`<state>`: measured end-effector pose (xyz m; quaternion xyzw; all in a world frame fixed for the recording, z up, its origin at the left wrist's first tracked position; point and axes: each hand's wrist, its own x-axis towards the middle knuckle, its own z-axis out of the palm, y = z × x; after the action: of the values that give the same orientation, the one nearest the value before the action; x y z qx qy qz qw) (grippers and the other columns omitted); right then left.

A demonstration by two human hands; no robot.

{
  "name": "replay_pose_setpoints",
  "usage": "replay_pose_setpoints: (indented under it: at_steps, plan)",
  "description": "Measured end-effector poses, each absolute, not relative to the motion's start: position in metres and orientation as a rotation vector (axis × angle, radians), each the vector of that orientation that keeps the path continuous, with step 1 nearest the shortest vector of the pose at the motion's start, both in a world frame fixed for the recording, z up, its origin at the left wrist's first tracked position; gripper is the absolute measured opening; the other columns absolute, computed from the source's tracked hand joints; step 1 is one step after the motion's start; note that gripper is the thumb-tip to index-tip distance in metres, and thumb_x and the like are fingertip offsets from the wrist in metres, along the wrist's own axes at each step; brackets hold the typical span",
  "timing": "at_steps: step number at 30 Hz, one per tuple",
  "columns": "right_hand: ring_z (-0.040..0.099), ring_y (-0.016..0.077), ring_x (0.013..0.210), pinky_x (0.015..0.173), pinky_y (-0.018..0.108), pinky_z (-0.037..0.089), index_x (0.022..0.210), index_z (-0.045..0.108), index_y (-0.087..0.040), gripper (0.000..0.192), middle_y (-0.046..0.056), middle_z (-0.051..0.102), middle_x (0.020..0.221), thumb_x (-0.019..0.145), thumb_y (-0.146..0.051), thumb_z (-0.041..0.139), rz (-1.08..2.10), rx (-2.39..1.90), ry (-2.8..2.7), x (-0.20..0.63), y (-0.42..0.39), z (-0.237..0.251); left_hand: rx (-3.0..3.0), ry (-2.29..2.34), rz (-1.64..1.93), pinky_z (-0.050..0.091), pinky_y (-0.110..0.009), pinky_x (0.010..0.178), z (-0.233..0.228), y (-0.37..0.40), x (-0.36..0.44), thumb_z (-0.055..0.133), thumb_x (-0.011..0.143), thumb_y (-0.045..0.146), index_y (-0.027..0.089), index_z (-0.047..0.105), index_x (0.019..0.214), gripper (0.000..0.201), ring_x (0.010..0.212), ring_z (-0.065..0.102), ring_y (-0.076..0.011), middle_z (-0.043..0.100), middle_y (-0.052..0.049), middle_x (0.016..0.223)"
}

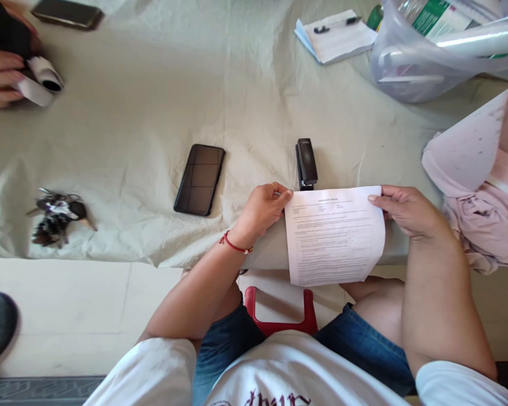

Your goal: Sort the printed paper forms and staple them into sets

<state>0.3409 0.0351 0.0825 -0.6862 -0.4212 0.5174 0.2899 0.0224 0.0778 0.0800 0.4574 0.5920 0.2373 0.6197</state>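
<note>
Far left, another person's hands point(0, 70) hold a white roll; keys point(57, 217) and a dark phone point(200, 179) lie on the cloth-covered table point(131, 113). Your left hand point(265, 207) pinches the printed sheet point(334, 234) at its top left corner, thumb against fingers. The black stapler point(306, 163) sits just beyond that edge — not in use. Your right hand point(406, 210) pinches the top right corner. The sheet hangs over the near table edge; judged status — paper aligned, no staple visible.
</note>
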Motion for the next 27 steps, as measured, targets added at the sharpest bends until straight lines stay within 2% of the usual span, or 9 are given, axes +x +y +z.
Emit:
replay_pose_setpoints:
  at_steps: [4, 10, 13, 15, 18, 20, 27]
  plan:
    - [0.076, 0.0228, 0.088, 0.085, 0.037, 0.06, 0.098, 0.086, -0.023, 0.037, 0.003, 0.084, 0.095, 0.076, -0.053, 0.093, 1.389, -1.825, -1.108, 0.3394, 0.0341, 0.0836, 1.064, 1.351, 0.566, 0.028, -0.024, 0.055, 0.0776, 0.0756, 0.0255, 0.067, 0.096, 0.018, 0.017, 0.062, 0.078, 0.019, 0.057, 0.041, -0.0078, 0.054, 0.005, 0.064]
    - [0.076, 0.0208, 0.081, 0.084, 0.036, 0.061, 0.095, 0.086, -0.022, 0.034, 0.003, 0.084, 0.089, 0.072, -0.046, 0.095, 1.411, -1.842, -1.015, 0.3353, 0.0342, 0.0852, 1.108, 1.404, 0.497, 0.026, -0.027, 0.055, 0.0791, 0.0778, 0.0247, 0.056, 0.098, 0.012, 0.018, 0.064, 0.076, 0.024, 0.052, 0.037, -0.0089, 0.044, 0.008, 0.056]
    - [0.077, 0.02, 0.08, 0.084, 0.034, 0.061, 0.093, 0.086, -0.021, 0.029, 0.003, 0.084, 0.087, 0.072, -0.04, 0.093, 1.412, -1.847, -0.981, 0.334, 0.0347, 0.0837, 1.147, 1.416, 0.474, 0.029, -0.027, 0.056, 0.0808, 0.0798, 0.0254, 0.053, 0.098, 0.008, 0.018, 0.062, 0.073, 0.028, 0.052, 0.04, -0.0089, 0.046, 0.007, 0.056]
    - [0.077, 0.0194, 0.079, 0.084, 0.033, 0.061, 0.094, 0.086, -0.021, 0.025, 0.003, 0.085, 0.089, 0.074, -0.036, 0.091, 1.401, -1.855, -0.96, 0.3336, 0.0349, 0.0822, 1.143, 1.426, 0.475, 0.031, -0.027, 0.057, 0.0813, 0.0799, 0.0263, 0.053, 0.096, 0.006, 0.018, 0.063, 0.078, 0.024, 0.053, 0.043, -0.0093, 0.05, 0.007, 0.057]
    - [0.077, 0.0185, 0.08, 0.083, 0.03, 0.061, 0.096, 0.086, -0.02, 0.019, 0.004, 0.086, 0.095, 0.08, -0.031, 0.086, 1.377, -1.874, -0.936, 0.3327, 0.0349, 0.0814, 1.111, 1.421, 0.506, 0.032, -0.026, 0.057, 0.0818, 0.0781, 0.0269, 0.058, 0.095, 0.004, 0.019, 0.063, 0.095, 0.016, 0.053, 0.045, -0.0101, 0.053, 0.008, 0.059]
    - [0.077, 0.0177, 0.079, 0.081, 0.028, 0.061, 0.098, 0.086, -0.018, 0.017, 0.005, 0.086, 0.096, 0.084, -0.027, 0.083, 1.365, -1.892, -0.913, 0.3321, 0.0351, 0.0819, 1.107, 1.416, 0.535, 0.032, -0.025, 0.057, 0.0815, 0.0763, 0.0267, 0.062, 0.093, 0.004, 0.021, 0.059, 0.102, 0.019, 0.053, 0.045, -0.0103, 0.052, 0.01, 0.058]
    - [0.072, 0.0141, 0.07, 0.068, 0.022, 0.057, 0.098, 0.086, -0.015, 0.015, 0.004, 0.084, 0.086, 0.085, -0.018, 0.079, 1.291, -1.932, -0.818, 0.334, 0.0387, 0.0813, 1.119, 1.444, 0.57, 0.035, -0.025, 0.058, 0.0754, 0.0742, 0.0263, 0.066, 0.094, 0.006, 0.023, 0.052, 0.103, 0.023, 0.051, 0.046, -0.0099, 0.055, 0.01, 0.059]
